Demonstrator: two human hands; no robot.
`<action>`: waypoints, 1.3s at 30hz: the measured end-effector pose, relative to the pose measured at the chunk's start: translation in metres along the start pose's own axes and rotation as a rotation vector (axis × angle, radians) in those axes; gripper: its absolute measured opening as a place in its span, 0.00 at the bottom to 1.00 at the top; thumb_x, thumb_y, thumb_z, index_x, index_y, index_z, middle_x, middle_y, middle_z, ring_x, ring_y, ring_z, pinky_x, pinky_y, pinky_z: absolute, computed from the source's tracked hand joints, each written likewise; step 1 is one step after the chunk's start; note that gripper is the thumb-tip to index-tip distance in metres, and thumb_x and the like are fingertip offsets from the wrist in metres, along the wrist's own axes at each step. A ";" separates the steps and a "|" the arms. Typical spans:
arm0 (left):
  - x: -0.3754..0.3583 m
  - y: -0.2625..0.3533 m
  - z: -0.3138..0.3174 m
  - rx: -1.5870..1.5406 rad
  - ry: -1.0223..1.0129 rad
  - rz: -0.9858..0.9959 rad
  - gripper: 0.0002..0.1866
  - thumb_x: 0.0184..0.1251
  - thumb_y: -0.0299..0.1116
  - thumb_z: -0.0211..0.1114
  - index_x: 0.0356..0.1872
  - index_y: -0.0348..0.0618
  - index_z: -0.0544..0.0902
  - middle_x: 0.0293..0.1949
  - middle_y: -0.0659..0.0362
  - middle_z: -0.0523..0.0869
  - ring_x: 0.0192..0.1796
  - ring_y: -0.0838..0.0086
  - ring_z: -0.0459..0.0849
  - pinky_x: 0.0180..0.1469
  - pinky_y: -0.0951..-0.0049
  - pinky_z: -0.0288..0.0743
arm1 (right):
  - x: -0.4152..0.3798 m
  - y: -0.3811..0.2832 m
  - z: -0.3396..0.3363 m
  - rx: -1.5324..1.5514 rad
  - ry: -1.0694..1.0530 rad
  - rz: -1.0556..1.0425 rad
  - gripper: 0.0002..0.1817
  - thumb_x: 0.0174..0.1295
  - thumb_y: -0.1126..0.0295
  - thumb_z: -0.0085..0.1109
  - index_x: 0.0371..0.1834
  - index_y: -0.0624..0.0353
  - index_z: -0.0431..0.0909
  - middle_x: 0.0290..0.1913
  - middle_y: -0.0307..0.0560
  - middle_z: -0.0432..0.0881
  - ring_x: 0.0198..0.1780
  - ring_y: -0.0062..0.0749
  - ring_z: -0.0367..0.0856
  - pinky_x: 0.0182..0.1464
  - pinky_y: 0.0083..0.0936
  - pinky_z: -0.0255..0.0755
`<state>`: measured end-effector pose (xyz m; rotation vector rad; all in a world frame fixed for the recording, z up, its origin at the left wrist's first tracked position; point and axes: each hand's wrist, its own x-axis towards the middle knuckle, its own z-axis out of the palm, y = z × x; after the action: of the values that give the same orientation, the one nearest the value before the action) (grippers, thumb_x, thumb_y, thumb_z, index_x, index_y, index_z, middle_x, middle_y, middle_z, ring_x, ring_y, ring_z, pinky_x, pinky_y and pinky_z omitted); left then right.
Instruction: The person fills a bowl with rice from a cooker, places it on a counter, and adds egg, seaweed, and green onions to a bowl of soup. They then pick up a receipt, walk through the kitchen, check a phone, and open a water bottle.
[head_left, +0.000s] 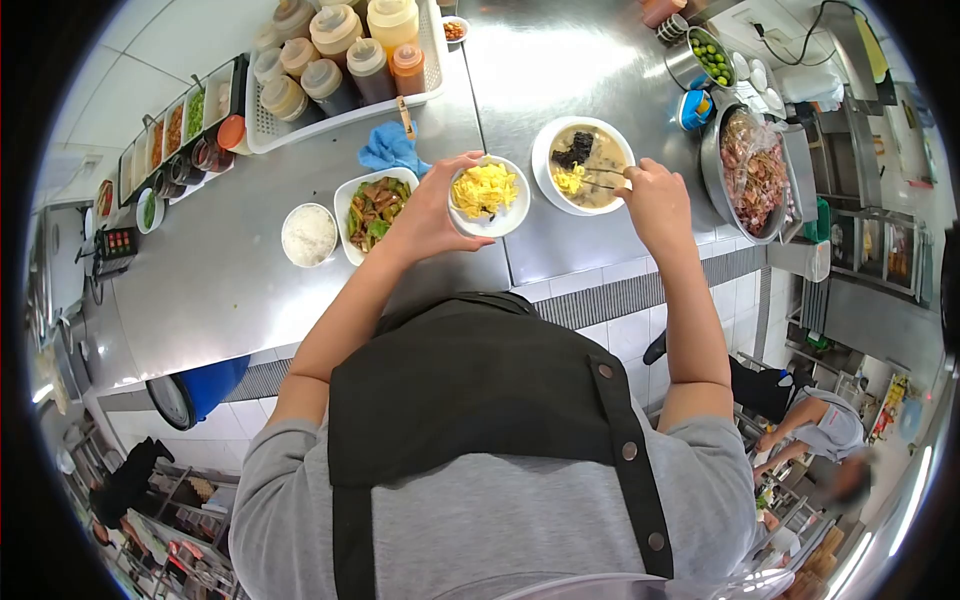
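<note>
Here our left hand [432, 205] grips a small bowl of shredded egg [488, 195], while our right hand [655, 195] pinches chopsticks [603, 178] over the noodle soup bowl [583, 165].

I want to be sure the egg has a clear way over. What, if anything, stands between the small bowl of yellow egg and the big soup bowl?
Nothing visible does. The small bowl of egg, held up by the left hand, sits right beside the soup bowl, with only bare steel counter under the gap. The right hand holds chopsticks over the soup.
</note>
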<state>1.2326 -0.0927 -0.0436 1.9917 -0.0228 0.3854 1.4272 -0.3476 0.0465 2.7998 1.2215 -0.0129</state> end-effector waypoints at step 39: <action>-0.005 0.003 -0.001 0.063 -0.018 -0.039 0.63 0.33 0.33 0.88 0.75 0.39 0.56 0.70 0.48 0.72 0.74 0.57 0.69 0.76 0.61 0.61 | -0.013 0.001 0.019 0.323 0.093 0.145 0.12 0.59 0.63 0.70 0.39 0.61 0.87 0.34 0.50 0.83 0.37 0.44 0.84 0.40 0.37 0.75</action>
<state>1.2271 -0.0943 -0.0417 2.0543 0.0173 0.3468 1.4192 -0.3592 0.0284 3.1959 1.1196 -0.0776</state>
